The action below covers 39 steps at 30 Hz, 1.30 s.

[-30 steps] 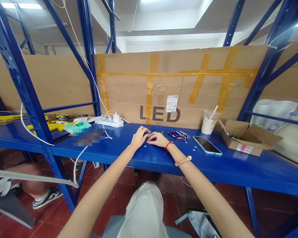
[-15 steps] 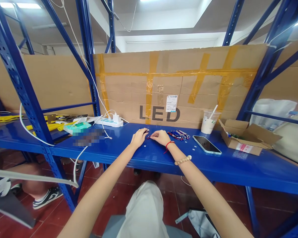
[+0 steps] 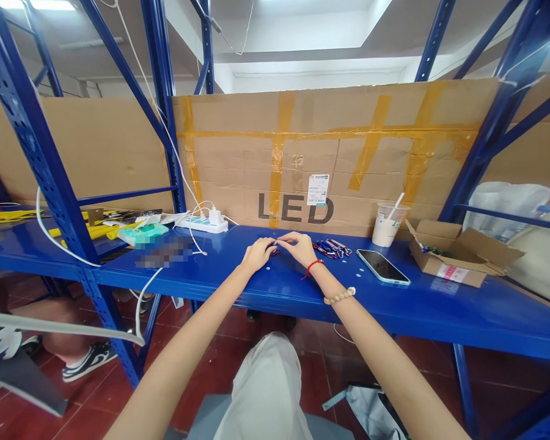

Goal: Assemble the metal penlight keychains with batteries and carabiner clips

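Over the blue shelf surface point(image 3: 220, 263), my left hand point(image 3: 258, 253) has its fingers pinched together around something too small to make out. Its fingertips meet those of my right hand point(image 3: 301, 249), whose thumb and index finger are also closed on something tiny. A small red and dark piece point(image 3: 276, 251) lies just under the fingertips. To the right of my right hand rests a pile of red and blue metallic pieces point(image 3: 332, 248), seemingly carabiners. A phone point(image 3: 384, 267) lies screen up further right.
An open cardboard box point(image 3: 453, 253) and a cup with a straw point(image 3: 388, 225) stand on the right. A power strip point(image 3: 204, 223) with cables is at the back left, near a green packet point(image 3: 143, 234). Blue rack posts rise on both sides; another person's leg shows lower left.
My right hand has risen slightly and come in to my left hand's fingertips. The red piece that was at its fingers now shows beneath them. The view has shifted slightly.
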Each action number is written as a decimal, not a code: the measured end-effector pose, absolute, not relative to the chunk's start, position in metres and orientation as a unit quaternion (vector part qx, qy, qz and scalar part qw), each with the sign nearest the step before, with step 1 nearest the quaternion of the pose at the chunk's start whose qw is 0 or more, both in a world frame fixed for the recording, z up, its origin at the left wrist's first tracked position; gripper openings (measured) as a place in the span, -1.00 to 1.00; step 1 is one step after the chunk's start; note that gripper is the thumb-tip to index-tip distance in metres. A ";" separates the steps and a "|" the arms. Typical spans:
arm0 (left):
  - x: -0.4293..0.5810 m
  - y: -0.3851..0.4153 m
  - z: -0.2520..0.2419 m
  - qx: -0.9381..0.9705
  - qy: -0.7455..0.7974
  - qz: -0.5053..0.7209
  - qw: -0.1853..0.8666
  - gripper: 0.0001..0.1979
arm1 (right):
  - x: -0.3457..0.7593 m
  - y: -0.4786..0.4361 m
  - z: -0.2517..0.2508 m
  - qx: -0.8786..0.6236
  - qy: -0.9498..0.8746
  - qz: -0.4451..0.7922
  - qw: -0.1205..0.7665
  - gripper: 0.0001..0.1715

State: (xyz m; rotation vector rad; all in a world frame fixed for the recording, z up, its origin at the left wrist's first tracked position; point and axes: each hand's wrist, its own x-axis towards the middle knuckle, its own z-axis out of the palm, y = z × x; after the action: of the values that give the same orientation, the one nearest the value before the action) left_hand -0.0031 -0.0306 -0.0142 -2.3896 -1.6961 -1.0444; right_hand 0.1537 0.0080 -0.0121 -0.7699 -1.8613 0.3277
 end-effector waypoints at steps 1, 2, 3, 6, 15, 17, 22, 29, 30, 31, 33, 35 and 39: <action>-0.003 -0.031 -0.014 -0.767 -0.547 -0.334 0.014 -0.78 | 0.154 0.009 -0.012 -0.318 -0.776 0.142 0.525 -0.85; -0.003 -0.031 -0.014 -0.766 -0.549 -0.333 0.013 -0.78 | 0.154 0.009 -0.012 -0.316 -0.775 0.146 0.527 -0.85; -0.002 -0.031 -0.014 -0.766 -0.551 -0.331 0.013 -0.78 | 0.154 0.010 -0.012 -0.313 -0.775 0.151 0.528 -0.84; -0.002 -0.032 -0.013 -0.766 -0.552 -0.329 0.014 -0.79 | 0.154 0.011 -0.012 -0.306 -0.776 0.162 0.528 -0.83; -0.001 -0.034 -0.012 -0.753 -0.560 -0.346 0.026 -0.80 | 0.150 0.008 -0.013 -0.311 -0.767 0.217 0.518 -0.75; 0.000 -0.035 -0.010 -0.734 -0.573 -0.363 0.033 -0.80 | 0.151 0.008 -0.011 -0.341 -0.743 0.217 0.533 -0.72; -0.001 -0.036 -0.008 -0.653 -0.629 -0.420 0.044 -0.76 | 0.162 0.010 -0.004 -0.446 -0.617 0.158 0.629 -0.64; -0.006 -0.031 -0.010 -0.549 -0.682 -0.484 0.005 -0.76 | 0.167 0.009 -0.002 -0.529 -0.566 0.127 0.619 -0.67; -0.006 -0.030 -0.010 -0.545 -0.678 -0.493 -0.004 -0.76 | 0.168 0.009 -0.003 -0.528 -0.568 0.129 0.618 -0.66; -0.006 -0.030 -0.010 -0.545 -0.671 -0.502 -0.011 -0.76 | 0.168 0.010 -0.003 -0.527 -0.569 0.129 0.618 -0.64; -0.006 -0.031 -0.010 -0.548 -0.657 -0.517 -0.015 -0.77 | 0.171 0.014 -0.004 -0.531 -0.566 0.129 0.618 -0.59; -0.006 -0.032 -0.009 -0.551 -0.650 -0.524 -0.015 -0.78 | 0.176 0.018 -0.006 -0.546 -0.565 0.125 0.606 -0.55; -0.006 -0.034 -0.009 -0.553 -0.648 -0.523 -0.017 -0.77 | 0.182 0.027 -0.014 -0.598 -0.632 0.080 0.486 -0.55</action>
State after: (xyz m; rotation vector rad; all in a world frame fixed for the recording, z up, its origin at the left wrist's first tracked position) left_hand -0.0061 -0.0337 -0.0093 -1.7577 -2.0590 -1.6604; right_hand 0.1823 0.0266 -0.0144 -1.4555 -1.5369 0.1956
